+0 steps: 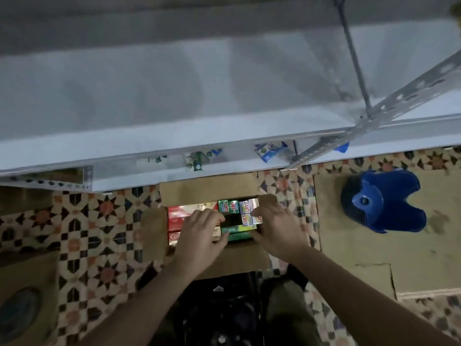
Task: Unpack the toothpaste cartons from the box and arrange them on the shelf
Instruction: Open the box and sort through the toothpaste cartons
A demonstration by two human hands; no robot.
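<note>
An open cardboard box (pixel 209 188) stands on the patterned floor below the white metal shelf (pixel 174 101). Inside lie red toothpaste cartons (pixel 179 216) on the left, small upright cartons (pixel 239 207) at the far right, and a green carton (pixel 238 233) at the near side. My left hand (pixel 199 236) reaches into the box, fingers curled at the left end of the green carton. My right hand (pixel 277 226) is at the carton's right end, fingers curled over the small cartons. Both hands seem to hold the green carton between them.
A lower shelf level holds a green sachet (pixel 197 161) and a blue sachet (pixel 269 151). A blue plastic stool (pixel 381 198) lies on flattened cardboard (pixel 349 245) to the right. A slotted metal upright (pixel 399 98) crosses the shelf's right side. Another cardboard box (pixel 25 295) sits at lower left.
</note>
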